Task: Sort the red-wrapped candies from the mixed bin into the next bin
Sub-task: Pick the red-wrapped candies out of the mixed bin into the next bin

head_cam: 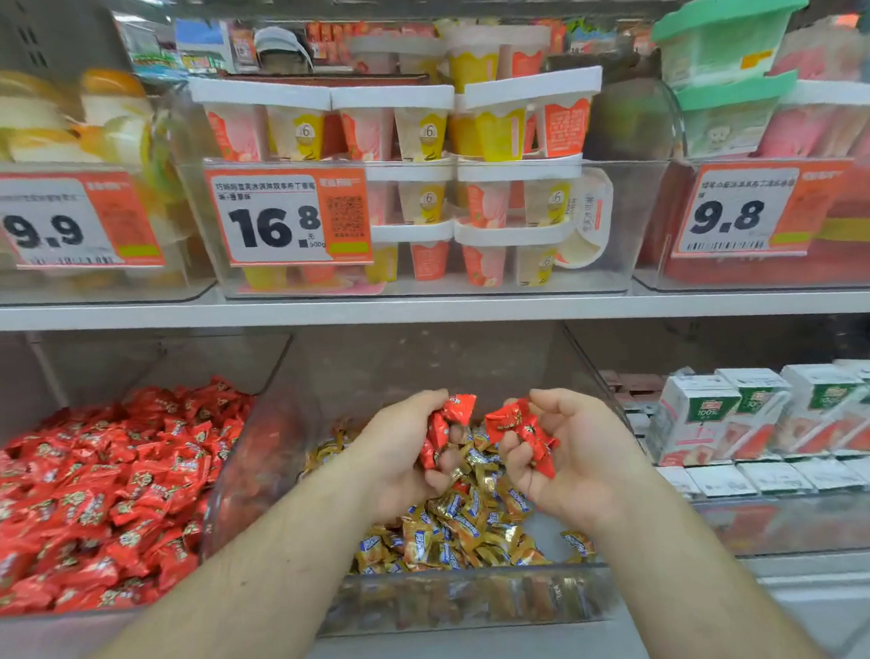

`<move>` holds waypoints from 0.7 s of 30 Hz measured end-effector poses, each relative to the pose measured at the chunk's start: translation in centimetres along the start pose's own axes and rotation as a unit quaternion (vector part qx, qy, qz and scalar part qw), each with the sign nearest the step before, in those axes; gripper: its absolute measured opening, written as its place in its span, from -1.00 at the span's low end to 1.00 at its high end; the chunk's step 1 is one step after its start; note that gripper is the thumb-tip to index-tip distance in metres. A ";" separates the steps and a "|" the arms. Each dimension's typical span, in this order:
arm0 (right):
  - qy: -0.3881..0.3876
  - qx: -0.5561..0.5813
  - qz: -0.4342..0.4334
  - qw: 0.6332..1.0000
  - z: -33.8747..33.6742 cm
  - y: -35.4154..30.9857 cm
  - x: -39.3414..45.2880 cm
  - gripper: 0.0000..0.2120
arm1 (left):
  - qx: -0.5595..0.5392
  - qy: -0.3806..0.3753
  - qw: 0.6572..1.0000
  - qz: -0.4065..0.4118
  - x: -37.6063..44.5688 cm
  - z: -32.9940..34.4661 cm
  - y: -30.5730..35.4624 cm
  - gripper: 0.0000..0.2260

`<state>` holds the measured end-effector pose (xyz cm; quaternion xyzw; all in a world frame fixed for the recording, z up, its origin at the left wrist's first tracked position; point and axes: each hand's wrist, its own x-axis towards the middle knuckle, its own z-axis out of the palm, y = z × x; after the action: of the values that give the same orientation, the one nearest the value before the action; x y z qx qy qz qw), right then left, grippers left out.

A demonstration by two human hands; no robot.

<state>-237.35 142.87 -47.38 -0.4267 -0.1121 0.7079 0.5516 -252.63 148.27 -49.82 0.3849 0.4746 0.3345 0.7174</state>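
Inside the clear-walled mixed bin (587, 365), under the shelf edge (421, 314), left hand (405, 449) and right hand (580, 447) each clutch red-wrapped candies (519, 426) above gold candies (462, 528).

Shelf (421, 312) low overhead; clear bin wall (236, 461) stands between bins; gap above wall open.

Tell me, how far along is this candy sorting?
Nearly finished, it seems. The bin on the left already holds a big heap of red-wrapped candies. The left hand and the right hand each grip a bunch of red ones above the middle bin. What shows in that bin is mostly gold-wrapped candies; any red ones underneath are hidden.
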 end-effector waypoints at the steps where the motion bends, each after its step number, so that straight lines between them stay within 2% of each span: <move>1: -0.004 0.011 0.010 1.000 0.3 0.4 0.0 -0.87 | -0.032 0.001 0.999 -0.005 -0.9 -0.3 0.0 -0.69; 6: -0.031 -0.011 0.045 0.998 2.6 3.0 -0.9 -0.91 | -0.146 0.009 0.989 0.000 -5.7 -3.0 0.6 -0.72; 12: -0.087 -0.043 0.092 0.991 7.5 7.7 -2.7 -0.86 | -0.216 0.040 0.975 0.016 -10.3 -8.7 1.4 -0.71; 16: -0.114 -0.096 0.111 0.983 12.8 10.2 -2.9 -0.86 | -0.194 0.105 0.974 0.047 -13.3 -13.4 2.9 -0.77; 21: -0.138 -0.150 0.114 0.972 19.8 11.7 -1.6 -0.84 | -0.088 0.239 0.962 0.099 -14.7 -19.6 4.5 -0.82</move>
<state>-259.73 143.32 -41.88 -0.4133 -0.2426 0.7932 0.3757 -276.34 142.63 -44.70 0.2742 0.5609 0.5261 0.5775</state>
